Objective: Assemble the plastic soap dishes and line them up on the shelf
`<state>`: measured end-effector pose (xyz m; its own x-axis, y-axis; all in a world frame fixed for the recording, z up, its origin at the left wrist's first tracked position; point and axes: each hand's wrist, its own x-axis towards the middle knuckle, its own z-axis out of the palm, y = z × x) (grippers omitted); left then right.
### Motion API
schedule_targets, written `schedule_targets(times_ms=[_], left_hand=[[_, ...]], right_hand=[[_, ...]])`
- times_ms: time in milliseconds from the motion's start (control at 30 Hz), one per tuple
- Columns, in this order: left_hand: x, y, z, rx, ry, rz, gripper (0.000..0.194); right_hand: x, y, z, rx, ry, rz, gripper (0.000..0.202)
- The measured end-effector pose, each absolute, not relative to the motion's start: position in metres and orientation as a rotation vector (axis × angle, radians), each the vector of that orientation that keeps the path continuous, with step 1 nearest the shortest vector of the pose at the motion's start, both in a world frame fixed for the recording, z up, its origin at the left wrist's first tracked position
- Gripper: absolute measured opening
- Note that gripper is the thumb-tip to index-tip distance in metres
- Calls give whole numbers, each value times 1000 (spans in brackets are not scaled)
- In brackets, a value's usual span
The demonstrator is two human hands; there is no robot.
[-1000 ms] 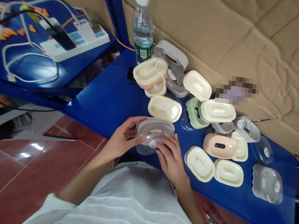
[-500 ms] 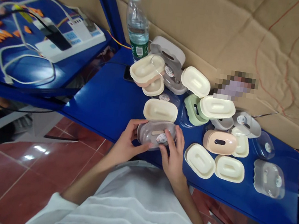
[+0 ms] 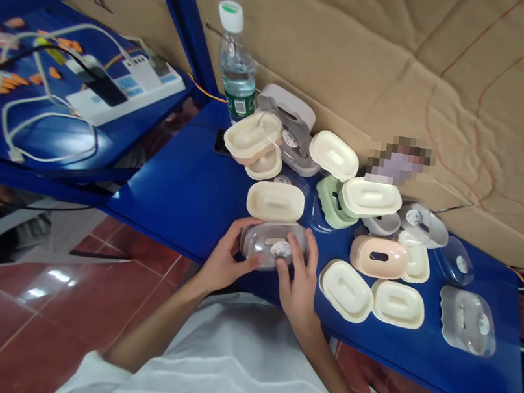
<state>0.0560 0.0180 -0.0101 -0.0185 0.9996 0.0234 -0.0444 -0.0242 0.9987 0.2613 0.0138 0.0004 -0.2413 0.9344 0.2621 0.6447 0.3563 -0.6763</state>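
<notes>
A grey oval box with a clear lid and a round sticker (image 3: 274, 246) sits at the front edge of the blue table, between my hands. Its left end is gripped by my left hand (image 3: 228, 254), thumb along the near side. My right hand (image 3: 299, 268) holds the right end, with fingers over the lid. Just behind the box lies a cream oval tray (image 3: 276, 201). To the right are a peach box (image 3: 379, 257) with a dark slot and two more cream trays (image 3: 346, 290), (image 3: 397, 303).
A water bottle (image 3: 237, 78) stands at the back beside stacked cream and grey pieces. A green piece (image 3: 334, 202) lies mid-table, and a clear-lidded grey box (image 3: 467, 320) at the far right. On the left shelf are a power strip (image 3: 124, 97), cables and orange bits.
The camera view has shifted slightly, so the table's contents appear a little lower. My hands stay around the grey box, with my right thumb and fingers slightly moved on it.
</notes>
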Motion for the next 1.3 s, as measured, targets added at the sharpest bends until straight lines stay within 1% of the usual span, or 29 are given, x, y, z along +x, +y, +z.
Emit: schedule_targets(times_ms=[200,300,367,433,467,500,567,633,700,767,800,933,967,1000,1033,1133,1233,1300], left_hand=[[57,16,-8,1225,1135,1310,58],[57,13,-3,1302,1107,1397,56],[56,11,1,1333,1068,1464,56],[53,8,6,1345,1019,1491,57],[51,6,7,1347,995,1494,57],[50,5,9,1344,975,1494,56],[51,3,9,1325,945,1484,56],[54,2,7,1301,921,1425,59],[58,1,3,1284,893,1311,63],[58,-1,-2,1305,903,1213,63],[56,-2,-4,1336,939,1183,61],[35,1,-10,1539,1260,1173,49],[30,3,-10,1595,1344,1183,46],[26,5,-10,1648,1421,1193,44],[23,8,-10,1698,1488,1198,42],[23,15,-9,1831,1629,1184,35],[28,20,-10,1927,1667,1175,30],[30,22,-10,1953,1675,1177,28]], right_hand=[[262,8,-5,-1323,-1997,541,61],[264,4,-3,-1327,-1931,566,63],[268,4,2,-1308,-1788,650,75],[275,4,8,-1250,-1609,849,94],[279,4,11,-1210,-1533,984,99],[282,3,13,-1170,-1476,1128,100],[288,0,17,-1126,-1391,1354,90],[295,-7,18,-1151,-1315,1410,79],[309,-14,19,-1251,-1225,1289,76],[339,-21,24,-1406,-1121,1014,76],[362,-25,29,-1495,-1064,831,77],[495,-47,52,-1828,-759,-123,82],[531,-52,57,-1890,-668,-321,83],[566,-57,60,-1917,-580,-437,81],[598,-60,61,-1913,-489,-467,78],[669,-56,56,-1913,-318,-274,73],[706,-36,43,-1935,-313,-84,66],[721,-19,36,-1940,-407,-5,63]])
